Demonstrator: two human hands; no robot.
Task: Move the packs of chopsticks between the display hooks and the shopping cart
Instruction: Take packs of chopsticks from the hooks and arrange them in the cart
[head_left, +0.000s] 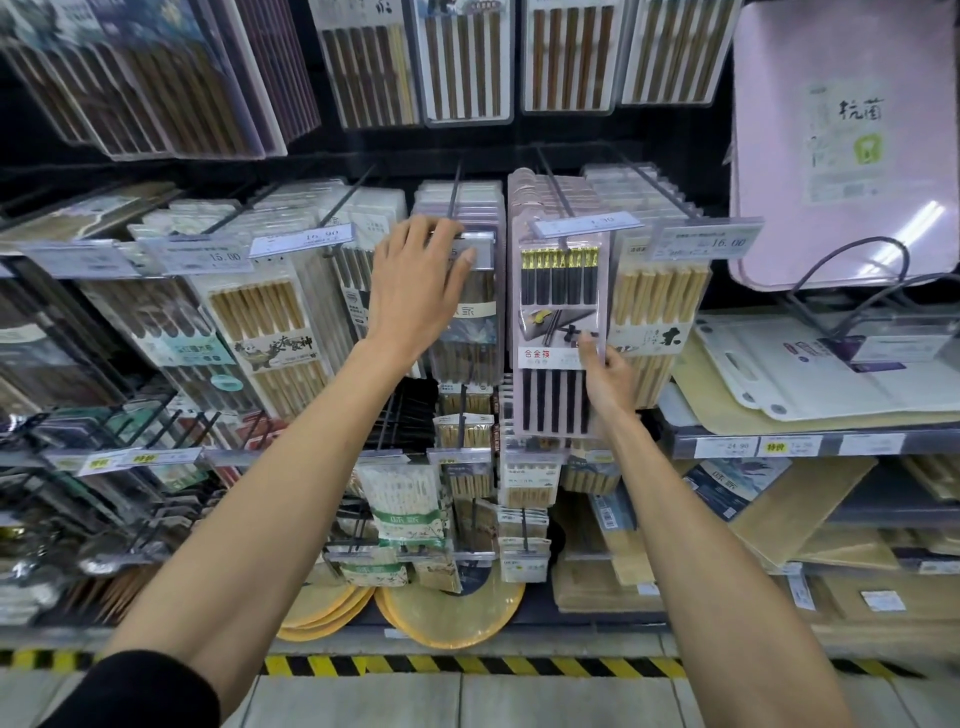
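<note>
Your forearms (291, 467) reach the display: left hand (421, 270) grips a price tag (480, 241) at 11 o'clock, right hand (605, 379) pinches the black chopsticks pack (558, 332) hanging on its hook (553, 176) at 1 o'clock. Pulled askew, it could snag behind the hook tag (584, 226) and drag the rear packs (530, 192) off.

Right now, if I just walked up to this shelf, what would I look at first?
Probably the two bare arms reaching in from the bottom. The right grip pinches a pack of black chopsticks with gold tips, hanging in the middle. The left grip lies over the top of the neighbouring packs. Next you'd see the big pink board at the top right.
</note>
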